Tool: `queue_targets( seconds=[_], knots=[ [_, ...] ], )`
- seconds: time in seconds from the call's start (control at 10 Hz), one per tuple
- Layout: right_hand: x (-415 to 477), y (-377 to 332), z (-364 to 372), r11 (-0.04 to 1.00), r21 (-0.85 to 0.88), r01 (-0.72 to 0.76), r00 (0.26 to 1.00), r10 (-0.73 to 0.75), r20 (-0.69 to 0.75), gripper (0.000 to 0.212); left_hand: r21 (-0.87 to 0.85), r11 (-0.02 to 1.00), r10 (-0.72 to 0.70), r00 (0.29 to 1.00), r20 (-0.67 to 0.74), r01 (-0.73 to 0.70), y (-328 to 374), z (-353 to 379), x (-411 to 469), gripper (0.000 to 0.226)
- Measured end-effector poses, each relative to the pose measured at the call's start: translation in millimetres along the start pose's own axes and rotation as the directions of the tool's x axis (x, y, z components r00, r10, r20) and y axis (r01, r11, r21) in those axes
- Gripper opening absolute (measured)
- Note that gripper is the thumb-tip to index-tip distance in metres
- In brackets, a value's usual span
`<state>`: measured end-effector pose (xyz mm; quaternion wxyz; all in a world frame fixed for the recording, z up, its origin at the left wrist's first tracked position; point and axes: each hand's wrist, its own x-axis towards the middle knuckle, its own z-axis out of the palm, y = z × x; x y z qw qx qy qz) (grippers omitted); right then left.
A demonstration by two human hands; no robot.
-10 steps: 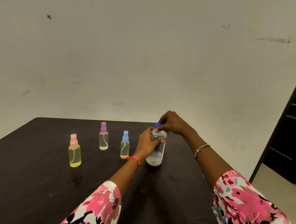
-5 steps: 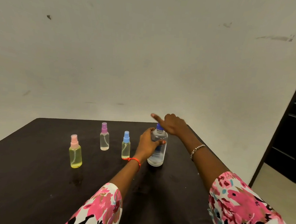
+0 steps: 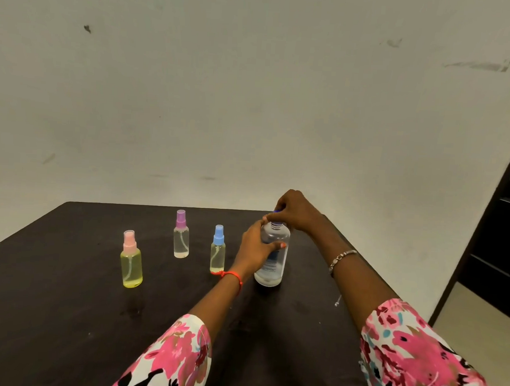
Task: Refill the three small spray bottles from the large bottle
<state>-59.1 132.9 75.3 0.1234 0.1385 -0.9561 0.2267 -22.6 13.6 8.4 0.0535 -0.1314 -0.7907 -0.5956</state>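
The large clear bottle stands upright on the dark table, right of centre. My left hand grips its body from the left. My right hand pinches the blue cap, which sits just above the bare threaded neck. Three small spray bottles stand to the left: a yellow one with a pink top, a clear one with a purple top and a pale one with a blue top.
A pale wall rises behind the table's far edge. A dark door frame and cabinet stand at the right, past the table's right edge.
My right hand had its forefinger stretched out over the cap half a second ago; now its fingers pinch the cap, lifted a little off the neck. My left hand stays on the bottle.
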Motion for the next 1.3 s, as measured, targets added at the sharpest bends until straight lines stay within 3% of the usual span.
queue_targets(
  seconds=[0.1,0.2,0.4,0.6,0.7,1.1,1.3],
  knots=[
    [2,-5,9,0.99,-0.133,-0.037,0.999,0.034,-0.022,0.046,-0.009,1.0,0.012,1.0,0.006,-0.012,0,0,-1,0.055],
    [-1,-7,2,0.998,0.009,-0.061,0.998,0.061,-0.018,0.055,0.005,1.0,-0.006,1.0,0.012,0.006,1,-1,-2,0.059],
    [-10,-1,-24,0.994,0.112,0.004,0.976,-0.028,0.215,0.028,0.029,0.999,-0.022,0.999,0.023,0.021,1,0,-1,0.061],
    [-11,4,-12,0.984,0.175,0.041,0.997,-0.052,0.061,0.022,0.036,0.999,-0.038,0.999,0.014,0.037,0,1,0,0.062],
    [-11,5,-11,0.987,0.156,0.043,0.997,-0.052,0.054,0.022,0.031,0.999,-0.035,0.999,0.013,0.035,-1,2,0,0.062],
    [-10,5,-16,0.989,0.128,0.076,0.979,-0.099,0.179,0.029,0.009,0.999,-0.037,0.999,0.021,0.037,-4,3,0,0.063],
    [-12,0,-16,0.996,0.0,0.088,0.974,-0.086,0.208,0.034,0.127,0.992,-0.042,0.992,0.12,0.026,2,-6,-1,0.076]
  ],
)
